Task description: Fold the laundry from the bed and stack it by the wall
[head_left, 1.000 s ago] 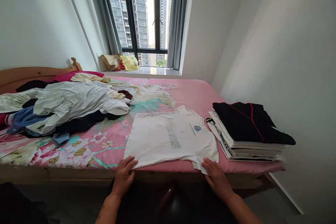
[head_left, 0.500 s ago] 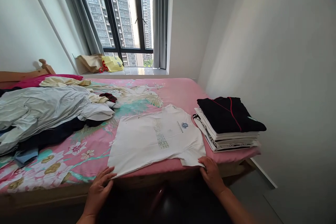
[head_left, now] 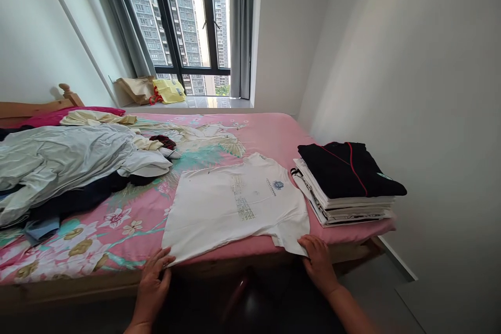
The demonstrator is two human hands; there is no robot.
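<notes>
White T-shirt [head_left: 211, 219], short-sleeved, crest on chest: spread flat at the near edge of the bed on pink floral bedding [head_left: 270, 130], hem to the left, neck towards the stack. No fold had been made across its body; slight creases were seen near the lower sleeve.

Left hand [head_left: 152, 282]: placed at the near hem corner, fingers partly bent and a little apart. Right hand [head_left: 318, 263]: placed at the near sleeve's end, fingers loosely curled. Whether cloth was pinched by either could not be told.

Already folded: one neat stack [head_left: 358, 211] of mostly pale garments, topped by a black garment with red piping [head_left: 332, 172], set just beside the T-shirt. Number not countable.

Unfolded: one large, loose heap of clothes [head_left: 78, 156], white, cream and dark, left in disorder across the bed's left side; by appearance, a considerable share remained unsorted.
</notes>
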